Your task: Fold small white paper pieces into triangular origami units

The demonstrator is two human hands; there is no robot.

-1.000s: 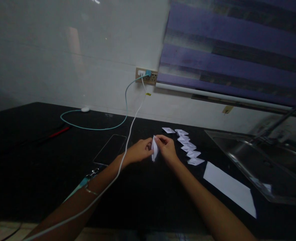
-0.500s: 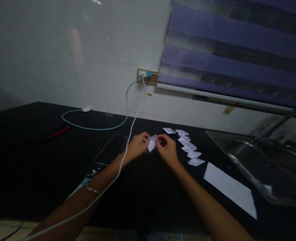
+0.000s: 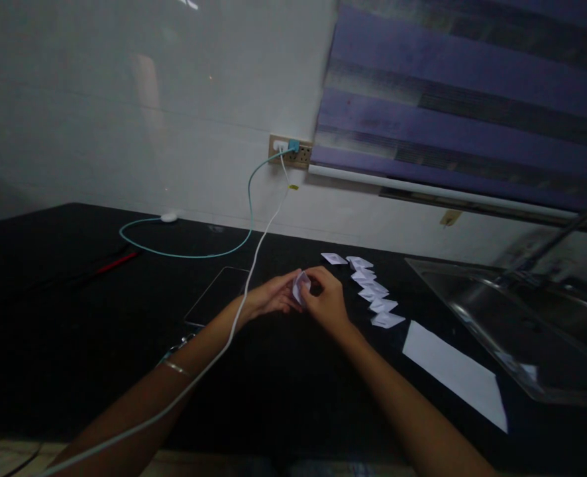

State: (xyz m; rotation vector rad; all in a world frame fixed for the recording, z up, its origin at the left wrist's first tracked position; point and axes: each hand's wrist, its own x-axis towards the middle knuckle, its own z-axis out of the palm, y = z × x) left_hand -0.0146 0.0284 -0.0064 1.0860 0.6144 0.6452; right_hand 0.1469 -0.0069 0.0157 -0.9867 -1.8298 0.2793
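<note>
A small folded white paper boat [image 3: 301, 289] is held up between my two hands over the black counter. My right hand [image 3: 327, 298] is closed on it, with the thumb pressed onto its near face. My left hand [image 3: 276, 295] supports the left side, its fingers fairly straight and lying against the paper. Part of the paper is hidden by the fingers. Several similar folded paper boats [image 3: 372, 290] lie in a slanting row to the right. A flat white sheet of paper [image 3: 455, 371] rests nearer, past my right forearm.
A phone [image 3: 216, 295] lies by my left forearm. A white cable [image 3: 254, 265] runs from the wall socket [image 3: 303, 156] across my left arm. A teal cable [image 3: 189, 256] curves over the counter [image 3: 273, 391]. A metal sink [image 3: 497, 331] is at right.
My left fingers have straightened from a pinch and lie along the paper. My right thumb has moved onto the paper's face, and the paper has turned and narrowed in view.
</note>
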